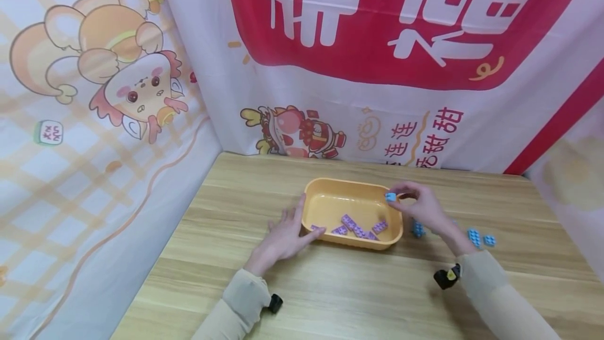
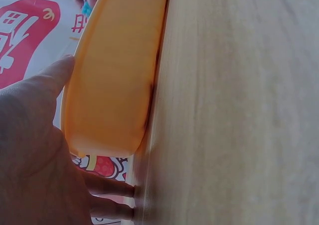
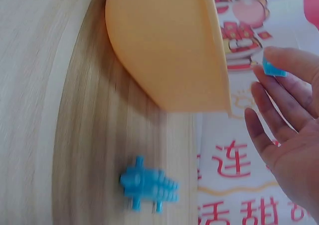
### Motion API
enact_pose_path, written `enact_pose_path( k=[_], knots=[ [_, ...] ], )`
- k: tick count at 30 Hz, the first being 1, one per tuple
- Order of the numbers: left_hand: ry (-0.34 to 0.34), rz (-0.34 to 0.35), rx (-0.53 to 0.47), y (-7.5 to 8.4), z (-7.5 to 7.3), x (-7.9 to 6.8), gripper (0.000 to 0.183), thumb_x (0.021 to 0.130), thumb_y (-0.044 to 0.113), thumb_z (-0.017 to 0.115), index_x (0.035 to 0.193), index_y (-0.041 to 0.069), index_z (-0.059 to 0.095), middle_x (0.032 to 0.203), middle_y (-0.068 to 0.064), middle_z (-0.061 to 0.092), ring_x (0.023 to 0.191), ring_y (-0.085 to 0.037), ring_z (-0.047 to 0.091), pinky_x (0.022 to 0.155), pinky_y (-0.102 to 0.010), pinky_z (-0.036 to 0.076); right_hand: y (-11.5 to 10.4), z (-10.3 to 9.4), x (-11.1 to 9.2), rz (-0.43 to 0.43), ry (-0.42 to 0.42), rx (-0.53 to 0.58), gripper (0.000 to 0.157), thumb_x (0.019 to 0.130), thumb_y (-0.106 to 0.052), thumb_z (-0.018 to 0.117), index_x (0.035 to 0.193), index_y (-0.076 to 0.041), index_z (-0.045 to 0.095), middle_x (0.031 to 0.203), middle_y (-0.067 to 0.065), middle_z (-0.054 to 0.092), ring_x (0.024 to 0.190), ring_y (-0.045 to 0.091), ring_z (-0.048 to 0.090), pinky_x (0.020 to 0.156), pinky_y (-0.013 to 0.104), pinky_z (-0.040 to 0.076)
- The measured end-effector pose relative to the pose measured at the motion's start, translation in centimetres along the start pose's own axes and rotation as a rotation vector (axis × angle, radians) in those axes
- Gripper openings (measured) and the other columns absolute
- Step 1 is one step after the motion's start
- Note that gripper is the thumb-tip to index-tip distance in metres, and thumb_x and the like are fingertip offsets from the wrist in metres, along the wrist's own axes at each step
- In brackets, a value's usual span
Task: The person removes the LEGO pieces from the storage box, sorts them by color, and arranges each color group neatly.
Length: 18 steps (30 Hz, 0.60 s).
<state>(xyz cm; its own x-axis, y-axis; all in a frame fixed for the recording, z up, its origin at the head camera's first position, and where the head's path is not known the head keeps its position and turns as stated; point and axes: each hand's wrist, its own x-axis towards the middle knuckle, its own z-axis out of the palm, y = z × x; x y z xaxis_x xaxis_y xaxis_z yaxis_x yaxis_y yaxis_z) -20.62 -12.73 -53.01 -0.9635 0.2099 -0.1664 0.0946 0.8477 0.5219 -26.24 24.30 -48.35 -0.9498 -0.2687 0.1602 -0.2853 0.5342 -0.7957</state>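
Observation:
A yellow-orange plastic basin stands on the table with several purple toy bricks on its floor. My left hand rests at the basin's left end, thumb on the near rim and fingers spread along the side. Over the far right corner of the basin, my right hand pinches a small blue toy brick between thumb and fingertips. The right wrist view shows this blue brick above the rim level, the other fingers loosely bent.
Right of the basin lie more blue bricks: a studded blue piece close by, a longer blue brick and a small square blue brick farther right. Printed cloth hangs behind the wooden table.

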Motion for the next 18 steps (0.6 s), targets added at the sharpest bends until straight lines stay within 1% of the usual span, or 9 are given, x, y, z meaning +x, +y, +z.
enact_pose_path(
  k=[2, 3, 6, 9, 11, 13, 15, 18],
  knots=[
    [0.002, 0.002, -0.001, 0.0, 0.0, 0.0, 0.115, 0.097, 0.090, 0.046, 0.178, 0.030, -0.010, 0.182, -0.025, 0.019, 0.169, -0.053, 0.018, 0.131, -0.083, 0.008, 0.6, -0.7, -0.4, -0.001, 0.030, 0.039, 0.029, 0.100, -0.009, 0.081, 0.125, 0.004, 0.074, 0.121, 0.018, 0.078, 0.107, 0.007, 0.068, 0.096, 0.023, 0.061],
    [0.003, 0.003, -0.001, 0.1, 0.0, 0.0, 0.114, 0.097, 0.090, 0.047, 0.178, 0.030, -0.009, 0.182, -0.025, 0.019, 0.169, -0.053, 0.018, 0.131, -0.083, 0.007, 0.8, -1.0, -0.6, 0.007, 0.045, 0.045, 0.031, 0.101, -0.010, 0.081, 0.126, 0.005, 0.073, 0.120, 0.015, 0.077, 0.105, 0.003, 0.067, 0.093, 0.018, 0.059],
    [0.008, 0.003, -0.003, 0.1, 0.0, -0.1, 0.114, 0.098, 0.089, 0.047, 0.178, 0.030, -0.009, 0.182, -0.025, 0.019, 0.169, -0.053, 0.018, 0.131, -0.083, 0.007, 1.5, -1.9, -1.3, 0.023, 0.106, 0.049, 0.036, 0.100, -0.010, 0.081, 0.130, 0.008, 0.070, 0.115, 0.005, 0.075, 0.100, -0.005, 0.063, 0.087, 0.011, 0.057],
    [0.013, 0.006, -0.007, 0.0, 0.0, -0.1, 0.114, 0.098, 0.089, 0.048, 0.178, 0.030, -0.008, 0.182, -0.025, 0.019, 0.169, -0.053, 0.018, 0.131, -0.084, 0.007, 2.4, -2.8, -2.2, 0.037, 0.169, 0.044, 0.035, 0.101, -0.010, 0.080, 0.130, 0.008, 0.070, 0.110, -0.011, 0.072, 0.098, -0.007, 0.062, 0.084, 0.008, 0.056],
    [0.015, 0.008, -0.008, 0.0, 0.0, -0.2, 0.114, 0.097, 0.089, 0.047, 0.178, 0.031, -0.008, 0.182, -0.025, 0.019, 0.169, -0.053, 0.018, 0.130, -0.084, 0.007, 3.2, -3.2, -2.8, 0.034, 0.220, 0.062, 0.033, 0.101, -0.008, 0.079, 0.128, 0.010, 0.070, 0.106, -0.019, 0.071, 0.097, -0.008, 0.062, 0.084, 0.006, 0.055],
    [0.015, 0.009, -0.010, 0.0, 0.0, -0.2, 0.114, 0.097, 0.089, 0.047, 0.178, 0.031, -0.008, 0.182, -0.025, 0.020, 0.169, -0.053, 0.018, 0.130, -0.084, 0.007, 4.0, -3.8, -3.6, 0.050, 0.262, 0.078, 0.034, 0.101, -0.007, 0.079, 0.128, 0.011, 0.069, 0.103, -0.027, 0.069, 0.095, -0.009, 0.062, 0.082, 0.005, 0.055],
    [0.016, 0.011, -0.009, 0.0, 0.0, -0.2, 0.114, 0.097, 0.090, 0.047, 0.178, 0.031, -0.008, 0.182, -0.025, 0.020, 0.168, -0.053, 0.019, 0.131, -0.084, 0.008, 4.9, -4.4, -4.4, 0.070, 0.295, 0.089, 0.034, 0.101, -0.006, 0.079, 0.127, 0.012, 0.069, 0.101, -0.031, 0.069, 0.094, -0.010, 0.063, 0.081, 0.005, 0.056],
    [0.017, 0.009, -0.011, 0.0, 0.0, -0.2, 0.114, 0.097, 0.089, 0.047, 0.178, 0.031, -0.007, 0.182, -0.025, 0.021, 0.168, -0.054, 0.019, 0.131, -0.085, 0.008, 6.2, -5.5, -5.8, 0.125, 0.323, 0.107, 0.033, 0.101, -0.007, 0.080, 0.126, 0.010, 0.070, 0.098, -0.033, 0.070, 0.091, -0.011, 0.065, 0.077, 0.006, 0.057]
  ],
)
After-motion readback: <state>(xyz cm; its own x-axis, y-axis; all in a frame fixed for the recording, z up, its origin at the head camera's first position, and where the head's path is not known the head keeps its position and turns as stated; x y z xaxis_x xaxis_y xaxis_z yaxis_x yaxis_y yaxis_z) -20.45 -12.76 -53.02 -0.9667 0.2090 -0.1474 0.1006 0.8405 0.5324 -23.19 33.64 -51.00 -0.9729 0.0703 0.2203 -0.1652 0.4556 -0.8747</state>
